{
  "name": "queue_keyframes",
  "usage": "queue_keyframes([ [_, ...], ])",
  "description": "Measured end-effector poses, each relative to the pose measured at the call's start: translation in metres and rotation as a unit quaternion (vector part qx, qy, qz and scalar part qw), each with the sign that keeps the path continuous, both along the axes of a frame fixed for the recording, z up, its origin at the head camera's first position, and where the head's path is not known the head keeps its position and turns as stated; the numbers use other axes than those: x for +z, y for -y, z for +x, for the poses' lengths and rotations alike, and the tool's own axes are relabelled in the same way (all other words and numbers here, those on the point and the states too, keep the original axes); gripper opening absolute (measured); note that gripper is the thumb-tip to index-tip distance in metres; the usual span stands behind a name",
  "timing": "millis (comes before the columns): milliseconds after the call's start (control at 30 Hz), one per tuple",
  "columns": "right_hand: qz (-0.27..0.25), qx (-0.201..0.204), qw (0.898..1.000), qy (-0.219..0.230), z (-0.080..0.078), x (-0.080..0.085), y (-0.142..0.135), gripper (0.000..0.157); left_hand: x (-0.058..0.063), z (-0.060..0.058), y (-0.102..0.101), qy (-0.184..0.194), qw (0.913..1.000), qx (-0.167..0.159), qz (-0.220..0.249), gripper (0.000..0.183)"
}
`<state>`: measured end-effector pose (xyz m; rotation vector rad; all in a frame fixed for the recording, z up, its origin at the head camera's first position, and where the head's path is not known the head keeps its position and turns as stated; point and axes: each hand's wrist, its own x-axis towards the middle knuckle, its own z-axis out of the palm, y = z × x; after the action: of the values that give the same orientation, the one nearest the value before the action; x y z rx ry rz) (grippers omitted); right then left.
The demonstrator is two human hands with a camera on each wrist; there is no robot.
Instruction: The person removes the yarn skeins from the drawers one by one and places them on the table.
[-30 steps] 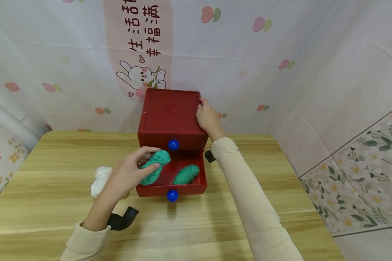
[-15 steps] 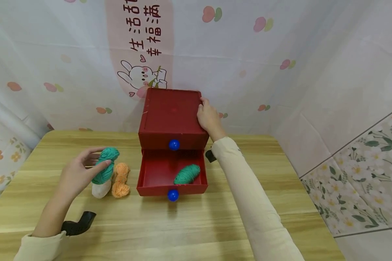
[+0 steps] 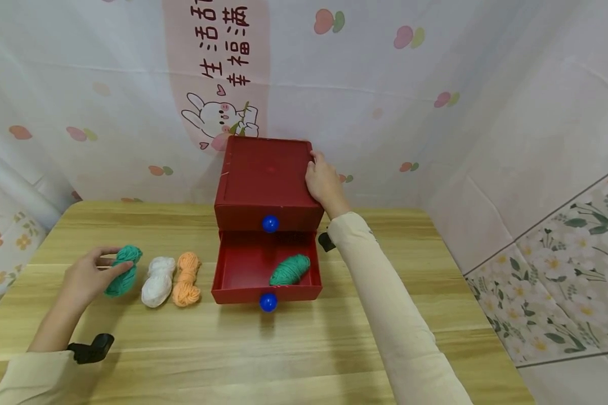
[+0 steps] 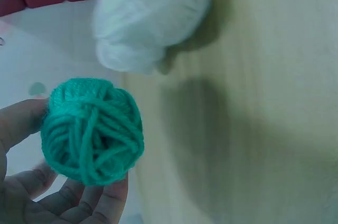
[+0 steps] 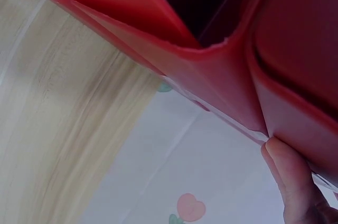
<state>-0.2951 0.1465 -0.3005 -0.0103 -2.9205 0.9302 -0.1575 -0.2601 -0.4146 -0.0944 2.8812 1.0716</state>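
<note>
In the head view my left hand (image 3: 87,277) pinches a green yarn skein (image 3: 124,271) at the left of the table, beside a white yarn skein (image 3: 158,281). The left wrist view shows the green skein (image 4: 92,131) end-on between thumb and fingers, over its shadow. My right hand (image 3: 325,183) rests along the right edge of a red drawer cabinet (image 3: 268,171); in the right wrist view fingertips (image 5: 285,155) touch its side wall. The lower drawer (image 3: 240,270) is pulled out, with another green skein (image 3: 290,270) in its right half.
An orange yarn skein (image 3: 186,279) lies between the white skein and the drawer. Blue round knobs (image 3: 268,302) stick out from both drawer fronts. A patterned curtain (image 3: 375,112) hangs close behind the cabinet, and a wooden table (image 3: 263,360) lies under everything.
My left hand has lifted the green skein out of the drawer's left side and carried it left, past the orange and white skeins, then lower toward the table. My right hand stays put.
</note>
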Motion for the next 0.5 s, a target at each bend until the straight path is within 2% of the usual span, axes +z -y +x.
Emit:
queue_keyframes([
  [267,-0.001,0.002,1.0,0.002,0.0,-0.001,0.0,0.045,-0.02,-0.009,0.002,0.058,0.998,-0.021,-0.015,0.059],
  [500,0.003,0.0,1.0,-0.002,-0.001,-0.001,0.0,0.045,-0.022,-0.009,-0.001,0.064,0.9974,-0.027,-0.018,0.057],
])
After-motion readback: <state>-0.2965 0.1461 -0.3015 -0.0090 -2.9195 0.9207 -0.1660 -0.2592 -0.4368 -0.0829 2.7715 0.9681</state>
